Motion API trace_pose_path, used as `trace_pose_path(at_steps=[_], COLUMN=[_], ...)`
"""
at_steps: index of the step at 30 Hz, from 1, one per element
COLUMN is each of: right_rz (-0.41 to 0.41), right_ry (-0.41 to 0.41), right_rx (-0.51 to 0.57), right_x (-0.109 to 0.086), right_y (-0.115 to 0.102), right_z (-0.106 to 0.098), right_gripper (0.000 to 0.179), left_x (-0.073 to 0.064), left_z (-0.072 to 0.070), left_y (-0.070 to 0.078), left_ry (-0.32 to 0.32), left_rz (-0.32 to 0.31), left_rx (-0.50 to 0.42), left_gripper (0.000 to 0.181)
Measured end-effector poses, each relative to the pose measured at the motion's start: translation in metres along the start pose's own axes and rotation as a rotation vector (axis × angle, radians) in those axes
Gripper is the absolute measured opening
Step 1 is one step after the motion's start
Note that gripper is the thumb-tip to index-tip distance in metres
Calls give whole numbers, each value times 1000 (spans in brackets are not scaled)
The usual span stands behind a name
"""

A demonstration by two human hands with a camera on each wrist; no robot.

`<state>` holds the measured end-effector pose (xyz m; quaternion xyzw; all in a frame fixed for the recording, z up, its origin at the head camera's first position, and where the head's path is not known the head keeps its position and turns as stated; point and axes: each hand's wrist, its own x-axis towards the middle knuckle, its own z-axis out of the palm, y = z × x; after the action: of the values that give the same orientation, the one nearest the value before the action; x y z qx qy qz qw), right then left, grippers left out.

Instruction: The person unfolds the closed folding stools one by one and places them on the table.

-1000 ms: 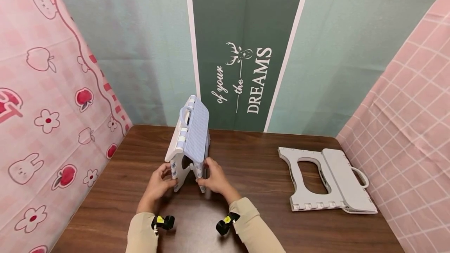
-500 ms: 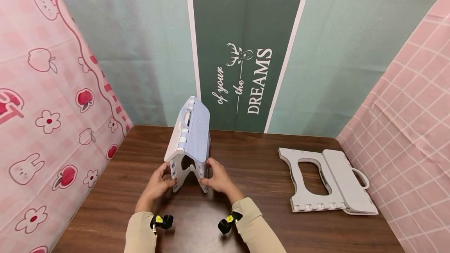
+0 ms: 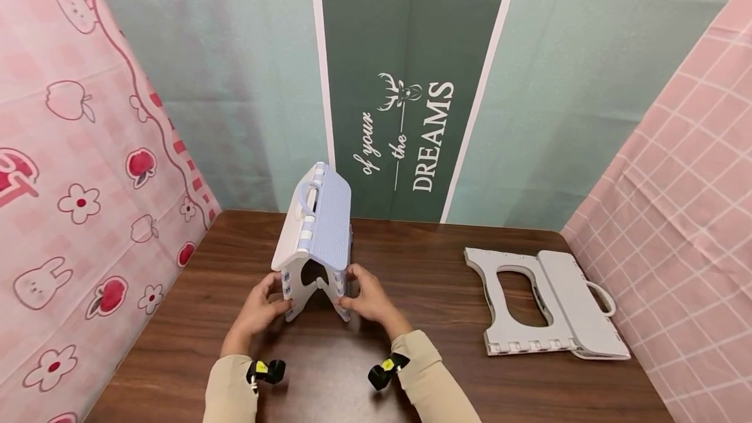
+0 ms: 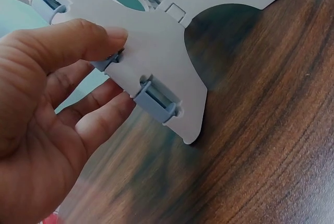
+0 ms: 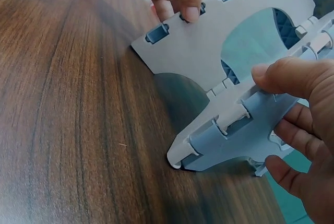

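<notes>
A blue and white folding step stool (image 3: 330, 220) stands partly unfolded on the table, its two seat halves sloping like a roof. On its left leg panel (image 4: 167, 57), the left hand (image 3: 258, 309) grips the hinged edge between thumb and fingers. The right hand (image 3: 373, 302) holds the right leg panel (image 5: 224, 143) likewise, thumb on the near edge and fingers around the outer side. Between the panels, a small folding joint (image 5: 219, 89) links them low down. A loop handle (image 3: 305, 198) sticks up from the seat's ridge. The stool's far side is hidden.
A second folding stool (image 3: 587, 305), pale grey, lies folded flat at the table's right. The wooden table (image 3: 411, 358) ends at a green cloth backdrop (image 3: 235, 83). Pink patterned cloths hang at left and right. Small cameras are strapped to both wrists.
The stool's leg panels have spread farther apart and its seat halves have opened flatter. The left hand has shifted slightly left and the right hand slightly right, both still holding the panels.
</notes>
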<state>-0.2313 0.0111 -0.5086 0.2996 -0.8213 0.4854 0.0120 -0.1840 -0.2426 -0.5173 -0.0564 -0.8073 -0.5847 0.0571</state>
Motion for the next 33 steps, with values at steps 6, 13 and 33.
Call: trace_pose_path(at_steps=[6, 13, 33], right_rz=[15, 10, 4], right_ry=[-14, -22, 0], right_rx=[37, 49, 52], right_x=[-1, -2, -2], right_y=[3, 5, 9], right_z=[-3, -5, -4], right_gripper=[43, 43, 42], left_x=[1, 0, 5], left_z=[-1, -3, -13], left_y=[0, 2, -3], left_ry=[-10, -14, -58], left_rz=[-16, -30, -66], left_rx=[-17, -29, -75], left_gripper=[45, 47, 49])
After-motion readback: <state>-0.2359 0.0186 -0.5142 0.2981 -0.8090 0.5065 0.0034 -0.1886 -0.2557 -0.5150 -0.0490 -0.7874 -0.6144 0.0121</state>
